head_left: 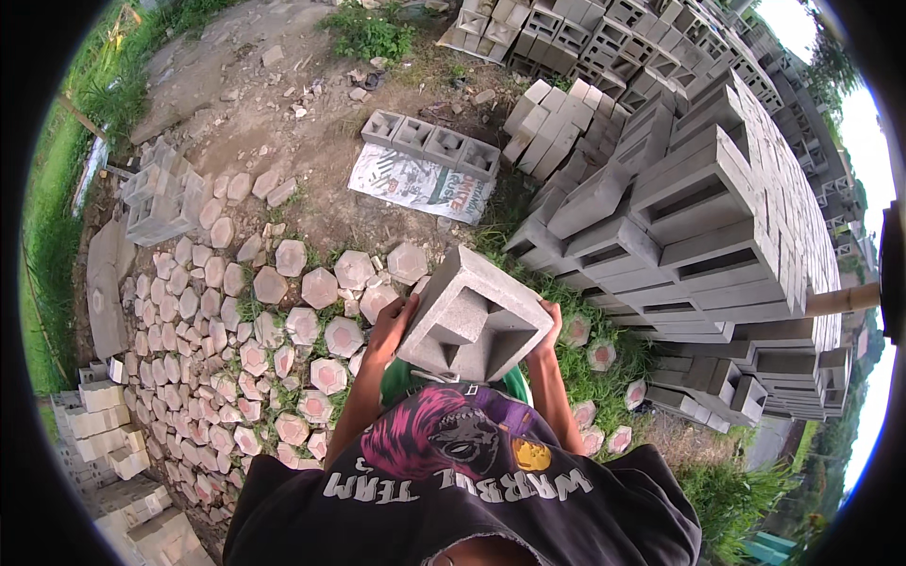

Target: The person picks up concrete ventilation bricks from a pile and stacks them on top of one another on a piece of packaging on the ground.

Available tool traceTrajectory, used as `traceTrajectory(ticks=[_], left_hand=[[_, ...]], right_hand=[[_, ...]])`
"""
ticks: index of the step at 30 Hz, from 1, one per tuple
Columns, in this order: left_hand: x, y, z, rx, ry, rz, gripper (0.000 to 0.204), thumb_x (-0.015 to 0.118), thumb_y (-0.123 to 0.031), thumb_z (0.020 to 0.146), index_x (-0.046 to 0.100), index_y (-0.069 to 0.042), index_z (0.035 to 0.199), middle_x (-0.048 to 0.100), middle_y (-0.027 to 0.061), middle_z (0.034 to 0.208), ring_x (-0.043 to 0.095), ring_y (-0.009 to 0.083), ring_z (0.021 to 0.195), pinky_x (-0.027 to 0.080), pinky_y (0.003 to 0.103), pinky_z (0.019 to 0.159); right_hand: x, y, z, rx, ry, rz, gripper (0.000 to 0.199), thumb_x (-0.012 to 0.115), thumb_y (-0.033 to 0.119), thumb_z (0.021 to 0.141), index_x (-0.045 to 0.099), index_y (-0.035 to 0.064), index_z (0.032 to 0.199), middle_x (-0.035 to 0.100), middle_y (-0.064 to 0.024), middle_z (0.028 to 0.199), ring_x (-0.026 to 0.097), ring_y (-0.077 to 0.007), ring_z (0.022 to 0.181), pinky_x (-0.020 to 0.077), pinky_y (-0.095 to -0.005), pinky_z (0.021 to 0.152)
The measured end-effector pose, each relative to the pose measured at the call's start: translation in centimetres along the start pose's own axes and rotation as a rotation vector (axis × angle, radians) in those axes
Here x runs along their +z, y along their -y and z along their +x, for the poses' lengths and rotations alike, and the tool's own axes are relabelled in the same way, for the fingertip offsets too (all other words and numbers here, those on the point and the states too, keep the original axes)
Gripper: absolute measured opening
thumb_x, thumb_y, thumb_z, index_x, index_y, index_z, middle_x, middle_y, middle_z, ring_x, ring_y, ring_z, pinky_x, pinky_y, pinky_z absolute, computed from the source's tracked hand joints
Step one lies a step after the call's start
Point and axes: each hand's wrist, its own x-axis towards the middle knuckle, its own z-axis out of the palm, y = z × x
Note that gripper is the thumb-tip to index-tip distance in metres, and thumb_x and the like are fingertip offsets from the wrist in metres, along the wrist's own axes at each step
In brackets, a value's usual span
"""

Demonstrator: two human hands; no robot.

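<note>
A grey hollow concrete block (451, 316) is held up in front of my body, tilted, with its hollow cells facing me. My left hand (391, 327) grips its left side, fingers wrapped against the wall. On the opposite side my right hand (545, 332) presses against the block, its fingers partly hidden behind the edge. Close by on the right rises a tall stack of similar concrete blocks (694, 259).
Hexagonal pavers (321, 288) and rubble cover the ground ahead and left. A row of hollow blocks (429, 140) lies along a printed white sack (396, 184). More blocks stand at left (162, 193), lower left (99, 415) and far right (604, 42). Grass (618, 363) edges the stack.
</note>
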Motion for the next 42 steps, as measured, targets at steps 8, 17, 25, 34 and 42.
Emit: traceTrajectory(ticks=[8,17,25,34,42], left_hand=[[-3.4,0.0,12.6,0.092,0.044,-0.099,0.051,0.042,-0.048,0.098,0.061,0.0,0.094,0.054,0.0013,0.081,0.045,0.0107,0.077,0.039,0.027,0.073],[-6.3,-8.0,28.2,0.042,-0.028,-0.054,0.073,0.029,-0.059,0.097,0.054,0.006,0.121,0.058,0.0181,0.119,0.053,0.0271,0.106,0.038,0.037,0.095],[-7.3,-13.7,36.6,0.203,0.111,-0.196,0.075,0.05,-0.059,0.089,0.044,0.002,0.132,0.055,0.0136,0.123,0.052,0.0238,0.112,0.039,0.038,0.097],[-2.4,-27.3,49.4,0.046,0.353,0.121,0.082,0.071,-0.033,0.075,0.034,0.0,0.14,0.048,0.0169,0.132,0.044,0.0266,0.122,0.033,0.037,0.103],[1.3,-35.0,69.4,0.166,0.847,0.427,0.089,0.07,-0.018,0.066,0.029,0.001,0.143,0.04,0.0227,0.14,0.038,0.0326,0.131,0.028,0.039,0.11]], right_hand=[[9.7,2.3,8.8,0.069,0.0,-0.041,0.052,0.051,0.036,0.078,0.053,0.0019,0.116,0.06,-0.0173,0.105,0.059,-0.0299,0.092,0.0479,-0.042,0.084],[21.1,7.0,26.2,0.179,0.126,-0.046,0.045,0.047,0.032,0.081,0.055,-0.0013,0.11,0.063,-0.017,0.099,0.06,-0.0274,0.09,0.048,-0.0394,0.085],[28.1,12.0,36.1,0.234,0.123,-0.198,0.052,0.046,0.04,0.082,0.055,-0.0013,0.112,0.061,-0.0173,0.105,0.059,-0.0276,0.092,0.0455,-0.0393,0.085],[29.9,17.1,44.8,0.138,-0.089,-0.059,0.052,0.048,0.043,0.082,0.056,0.0001,0.111,0.063,-0.0163,0.1,0.059,-0.0269,0.088,0.0476,-0.039,0.081],[29.9,21.8,55.5,-0.102,-0.307,0.049,0.05,0.047,0.046,0.083,0.062,0.0039,0.106,0.066,-0.0121,0.095,0.062,-0.0252,0.083,0.0498,-0.0377,0.078]])
